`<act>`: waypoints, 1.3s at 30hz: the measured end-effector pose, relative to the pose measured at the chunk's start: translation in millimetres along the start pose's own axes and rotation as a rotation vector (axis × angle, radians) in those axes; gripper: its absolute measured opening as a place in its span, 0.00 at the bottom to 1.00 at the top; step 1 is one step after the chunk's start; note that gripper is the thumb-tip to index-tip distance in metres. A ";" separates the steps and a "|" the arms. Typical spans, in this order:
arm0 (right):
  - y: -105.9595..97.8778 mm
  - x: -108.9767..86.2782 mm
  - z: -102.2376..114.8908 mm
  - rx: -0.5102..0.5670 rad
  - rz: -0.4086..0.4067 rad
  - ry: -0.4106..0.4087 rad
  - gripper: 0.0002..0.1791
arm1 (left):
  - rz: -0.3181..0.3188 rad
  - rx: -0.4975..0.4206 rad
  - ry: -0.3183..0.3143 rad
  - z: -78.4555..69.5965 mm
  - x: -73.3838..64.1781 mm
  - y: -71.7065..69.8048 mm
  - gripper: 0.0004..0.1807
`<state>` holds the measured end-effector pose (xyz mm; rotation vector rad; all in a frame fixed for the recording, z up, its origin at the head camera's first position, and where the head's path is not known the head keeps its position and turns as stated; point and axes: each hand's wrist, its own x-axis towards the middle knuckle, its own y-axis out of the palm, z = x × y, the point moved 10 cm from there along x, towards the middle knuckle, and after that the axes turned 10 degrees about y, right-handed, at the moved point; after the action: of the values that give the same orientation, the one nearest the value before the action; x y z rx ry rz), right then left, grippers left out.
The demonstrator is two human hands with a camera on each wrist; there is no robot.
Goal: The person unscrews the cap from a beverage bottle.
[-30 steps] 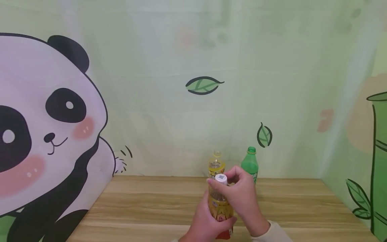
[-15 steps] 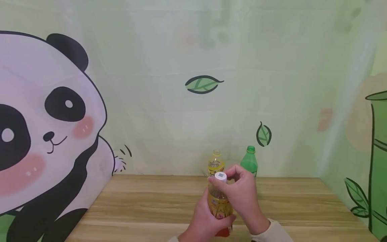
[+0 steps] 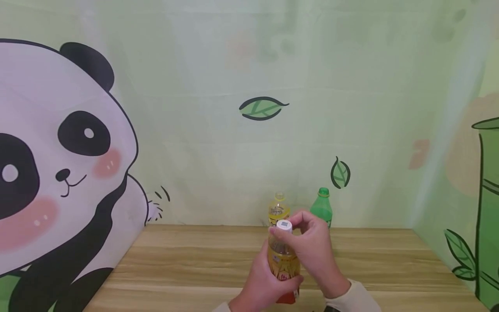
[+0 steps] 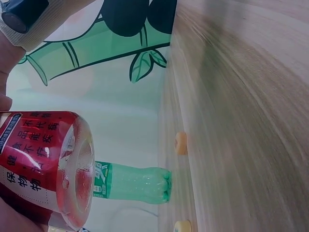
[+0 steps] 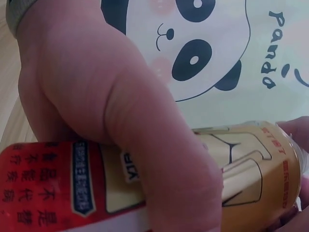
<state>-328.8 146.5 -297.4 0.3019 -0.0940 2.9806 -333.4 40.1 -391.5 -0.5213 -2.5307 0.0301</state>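
Observation:
My left hand (image 3: 259,284) grips the body of a drink bottle (image 3: 283,264) with a gold and red label. Its thumb wraps across the front of the label, large in the right wrist view. Above it, my right hand (image 3: 313,247) pinches the white cap (image 3: 284,225) at the bottle's top between thumb and fingers. The left wrist view shows the red lower part of the bottle (image 4: 36,162) and its clear base, held above the table. The right hand's fingertips (image 5: 301,133) show at the bottle's top end in the right wrist view.
Behind the held bottle stands a yellow-labelled bottle (image 3: 278,210), partly covered by it. To its right is a green bottle (image 3: 322,207). Two small orange pieces, one an orange ring (image 4: 181,143), lie on the wooden table (image 3: 187,260). A panda-print cloth (image 3: 187,130) surrounds the back and sides.
Both hands keep their hold on the bottle and cap. The bottle's top sits slightly higher in the head view, and the right wrist has shifted a little to the right.

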 end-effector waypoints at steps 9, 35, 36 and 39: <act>4.5 5.0 0.0 0.028 0.126 -0.041 0.16 | 0.023 -0.013 0.032 -4.0 -0.3 1.5 0.44; 16.7 14.5 -10.9 0.081 0.395 -0.004 0.08 | 0.049 -0.030 0.024 1.4 -1.6 1.7 0.43; 16.2 14.7 -11.5 0.082 0.384 0.006 0.08 | 0.047 -0.030 0.022 1.6 -1.6 1.7 0.43; 13.9 14.1 -12.1 0.074 0.329 0.030 0.08 | 0.041 -0.033 0.008 2.1 -1.0 1.2 0.42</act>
<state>-346.9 135.6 -307.0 0.2743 -0.0326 3.3192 -333.3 41.0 -394.0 -0.5853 -2.5164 0.0014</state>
